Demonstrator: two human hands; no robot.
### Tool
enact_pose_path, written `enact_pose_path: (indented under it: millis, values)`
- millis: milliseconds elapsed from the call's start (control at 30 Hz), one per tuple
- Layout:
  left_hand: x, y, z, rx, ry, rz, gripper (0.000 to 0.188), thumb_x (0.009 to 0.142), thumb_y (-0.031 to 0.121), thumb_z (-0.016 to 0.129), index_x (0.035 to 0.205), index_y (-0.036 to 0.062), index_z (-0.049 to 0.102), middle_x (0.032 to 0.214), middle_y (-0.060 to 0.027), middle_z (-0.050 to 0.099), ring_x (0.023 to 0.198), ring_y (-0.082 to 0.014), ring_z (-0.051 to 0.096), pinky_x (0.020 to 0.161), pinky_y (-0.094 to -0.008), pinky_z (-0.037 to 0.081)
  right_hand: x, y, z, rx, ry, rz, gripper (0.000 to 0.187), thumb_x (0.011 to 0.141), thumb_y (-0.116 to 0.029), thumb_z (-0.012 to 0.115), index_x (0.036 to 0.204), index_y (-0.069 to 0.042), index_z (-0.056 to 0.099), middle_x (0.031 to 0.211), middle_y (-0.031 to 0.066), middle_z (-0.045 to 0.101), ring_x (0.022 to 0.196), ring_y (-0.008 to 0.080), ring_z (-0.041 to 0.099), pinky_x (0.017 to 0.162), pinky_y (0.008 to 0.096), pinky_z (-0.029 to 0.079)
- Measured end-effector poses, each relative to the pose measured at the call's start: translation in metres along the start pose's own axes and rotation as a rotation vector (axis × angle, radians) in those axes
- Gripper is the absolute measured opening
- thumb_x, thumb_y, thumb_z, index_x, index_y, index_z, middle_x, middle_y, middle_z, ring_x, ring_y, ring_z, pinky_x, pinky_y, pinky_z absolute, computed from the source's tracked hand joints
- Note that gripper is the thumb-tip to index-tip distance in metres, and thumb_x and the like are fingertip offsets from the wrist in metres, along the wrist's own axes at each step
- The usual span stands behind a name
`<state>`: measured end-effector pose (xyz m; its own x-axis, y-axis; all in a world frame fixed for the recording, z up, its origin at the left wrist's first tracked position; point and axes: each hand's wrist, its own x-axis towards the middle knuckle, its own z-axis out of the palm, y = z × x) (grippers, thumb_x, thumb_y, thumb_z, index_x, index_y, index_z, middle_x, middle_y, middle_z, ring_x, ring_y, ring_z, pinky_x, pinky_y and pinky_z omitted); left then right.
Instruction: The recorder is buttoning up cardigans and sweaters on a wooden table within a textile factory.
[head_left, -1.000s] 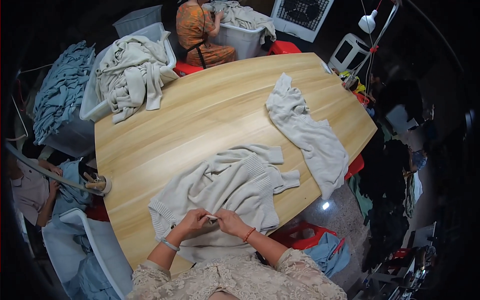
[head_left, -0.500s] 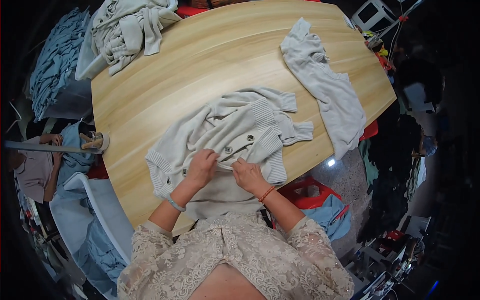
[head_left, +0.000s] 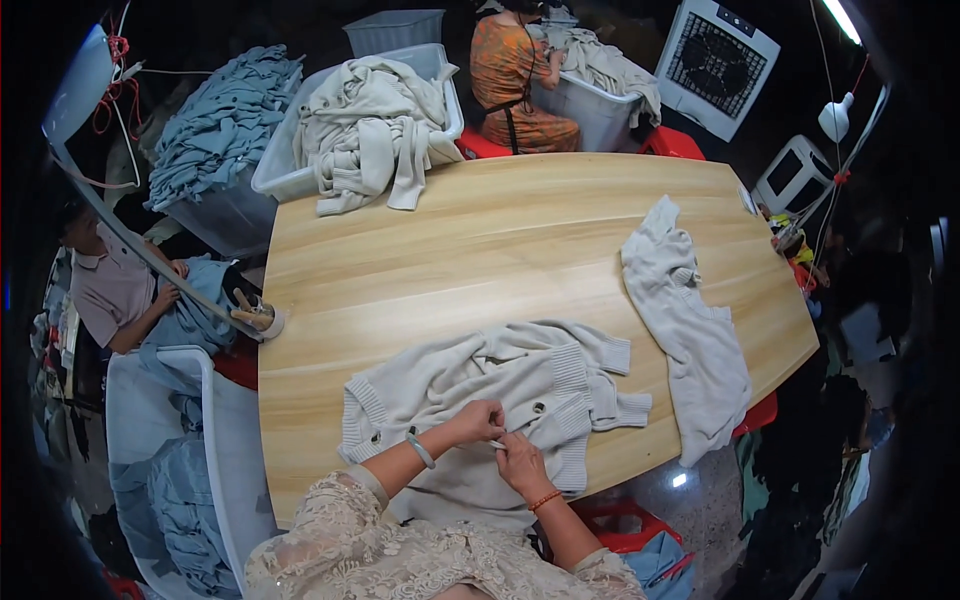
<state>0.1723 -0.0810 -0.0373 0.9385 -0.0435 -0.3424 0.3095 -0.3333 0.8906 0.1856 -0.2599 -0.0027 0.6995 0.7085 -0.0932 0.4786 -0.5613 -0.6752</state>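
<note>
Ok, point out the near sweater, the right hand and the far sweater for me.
Near sweater (head_left: 462,378), head view: on its knit body.
Right hand (head_left: 522,466), head view: on the back of the hand.
Far sweater (head_left: 692,335), head view: about midway along it.

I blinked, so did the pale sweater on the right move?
No, the pale sweater still overhangs the same edge of the table.

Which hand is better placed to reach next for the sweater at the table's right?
Probably the right hand: it is nearer that sweater, while the left hand lies farther away. Both hands pinch the cardigan.
</note>
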Motion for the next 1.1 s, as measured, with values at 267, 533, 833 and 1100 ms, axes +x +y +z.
enact_pose_path:
  millis: [267,533,833,1100]
  values:
    - [-0.011,-0.012,-0.004,-0.604,-0.143,-0.183,0.011,0.081,0.011,0.071,0.085,0.0014,0.067,0.063,0.0018,0.058,0.050,-0.0042,0.047,0.043,-0.0197,0.034,-0.002,-0.004,0.003,0.057,0.141,-0.039,0.038,0.079,-0.015,0.063,0.114,-0.004,0.051,0.095,0.0182,0.059,0.088,0.0372,0.060,0.074,0.0448,0.050]
    - [-0.039,-0.005,-0.003,-0.245,-0.090,0.261,0.022,0.083,0.018,0.068,0.096,0.0000,0.067,0.088,-0.0044,0.066,0.075,-0.0149,0.059,0.068,-0.0304,0.049,0.002,0.007,0.001,0.057,0.027,-0.057,0.033,0.080,-0.015,0.061,0.109,-0.001,0.055,0.094,0.0218,0.059,0.087,0.0389,0.059,0.076,0.0456,0.049]
    - [-0.046,0.001,-0.001,0.120,0.072,0.204,0.017,0.078,0.013,0.059,0.092,0.0031,0.064,0.083,-0.0152,0.063,0.079,-0.0324,0.061,0.070,-0.0382,0.048,0.010,0.001,-0.007,0.055,0.015,-0.098,0.023,0.077,-0.001,0.056,0.098,-0.002,0.064,0.084,0.0196,0.059,0.078,0.0375,0.059,0.071,0.0431,0.048]
    - [-0.052,-0.008,-0.009,0.285,0.193,0.273,0.016,0.081,0.016,0.062,0.090,0.0037,0.062,0.080,-0.0142,0.063,0.072,-0.0309,0.062,0.064,-0.0370,0.048,-0.013,0.008,-0.021,0.028,-0.065,0.034,0.019,0.081,-0.022,0.064,0.092,-0.007,0.062,0.084,0.0165,0.062,0.078,0.0382,0.060,0.069,0.0465,0.048]
